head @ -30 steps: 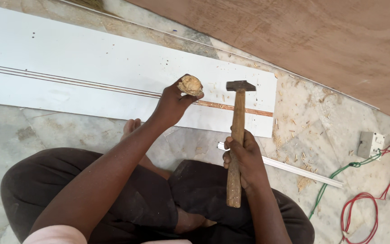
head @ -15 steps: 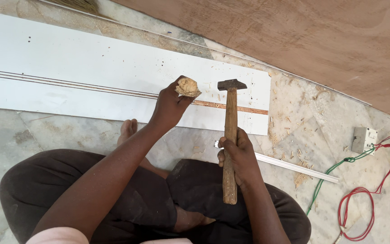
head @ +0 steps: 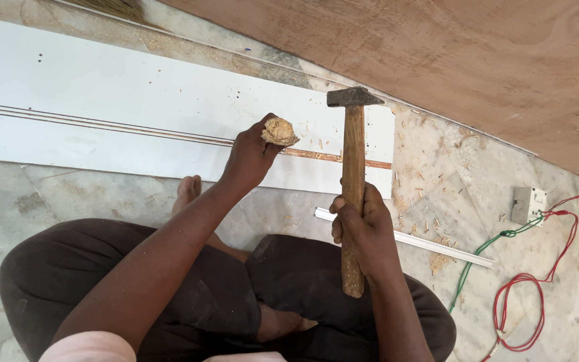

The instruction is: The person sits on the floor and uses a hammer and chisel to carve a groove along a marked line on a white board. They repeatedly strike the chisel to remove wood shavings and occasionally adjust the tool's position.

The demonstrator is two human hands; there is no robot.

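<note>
**Hammer lifted, chisel held on the groove**

Nearest, the right hand [head: 363,228] is wrapped tight round the wooden handle of the hammer [head: 352,174]. Compared with a second ago, the iron head has swung left and closer to the chisel, which suggests a strike is being lined up. The left hand [head: 249,157] is curled fast round the wooden-handled chisel [head: 279,131], whose battered butt shows above the fist; its tip, hidden, seems set on the copper-coloured groove [head: 343,159] in the white panel [head: 135,100]. Beside the knee lies a thin white strip [head: 437,245], with wood chips scattered about. Further right are a wall socket [head: 528,204] and red and green wires [head: 524,302]. Beyond lies a plywood sheet [head: 437,53]. Nothing blocks the swing.
</note>
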